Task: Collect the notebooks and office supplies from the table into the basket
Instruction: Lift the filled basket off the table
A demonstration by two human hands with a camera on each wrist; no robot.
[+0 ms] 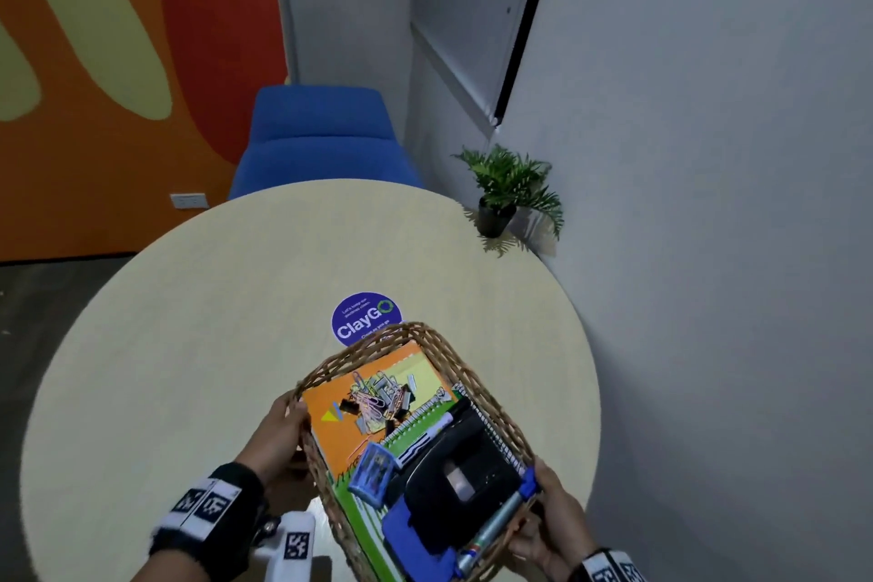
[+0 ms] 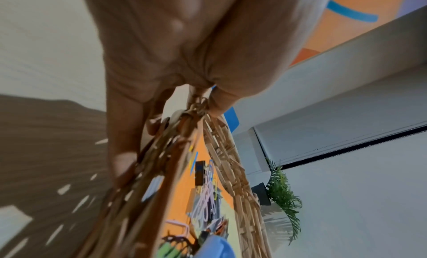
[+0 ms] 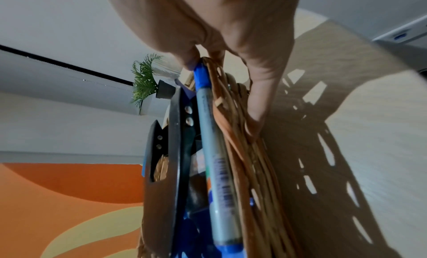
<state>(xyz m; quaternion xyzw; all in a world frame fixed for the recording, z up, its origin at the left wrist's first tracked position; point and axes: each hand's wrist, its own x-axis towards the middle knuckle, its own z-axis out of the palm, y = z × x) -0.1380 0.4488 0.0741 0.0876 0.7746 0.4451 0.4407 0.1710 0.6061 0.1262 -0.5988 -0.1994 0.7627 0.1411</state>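
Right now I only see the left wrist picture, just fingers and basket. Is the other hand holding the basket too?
Observer: Yes, the right hand grips the opposite side of the basket.
Operator: Are there any supplies outside it?
Observer: None that the head view shows. A round purple sticker sits on the table past the basket.
Operator: What's in the basket near that other hand?
Observer: A black hole punch, with a blue-capped marker along the wall beside it.
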